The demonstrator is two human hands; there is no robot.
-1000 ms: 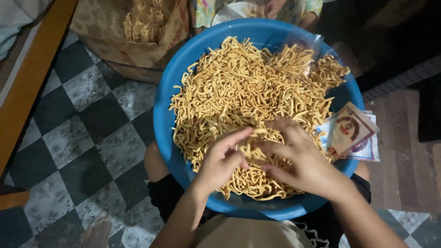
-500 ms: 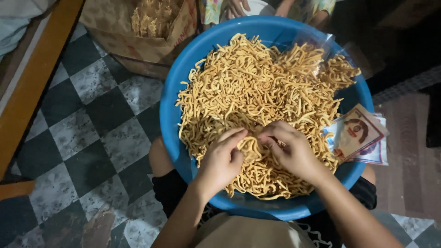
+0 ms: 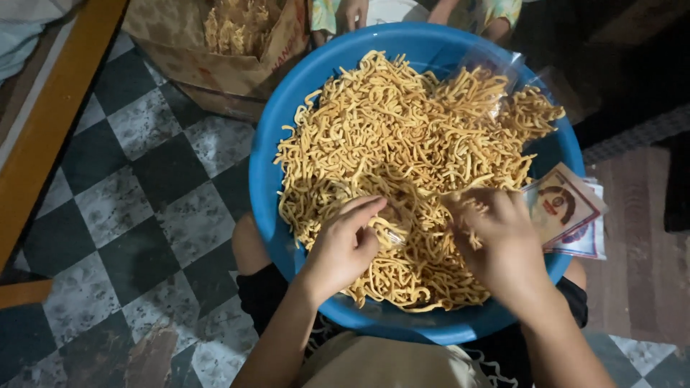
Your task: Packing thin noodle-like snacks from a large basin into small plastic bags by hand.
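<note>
Snack: heap of yellow fried crunchy sticks (image 3: 402, 151) fills round blue plastic basin (image 3: 287, 115), on the lap.
Left hand (image 3: 343, 248): fingers pinched on small clear plastic bag (image 3: 394, 231).
Right hand (image 3: 503, 241): fingers curled around sticks.
Beside: printed packets (image 3: 568, 212), checkered floor (image 3: 136, 187).

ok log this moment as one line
left hand: in fried snack sticks | right hand: lifting a pinch | blue basin: on lap | clear bag: far side
</note>
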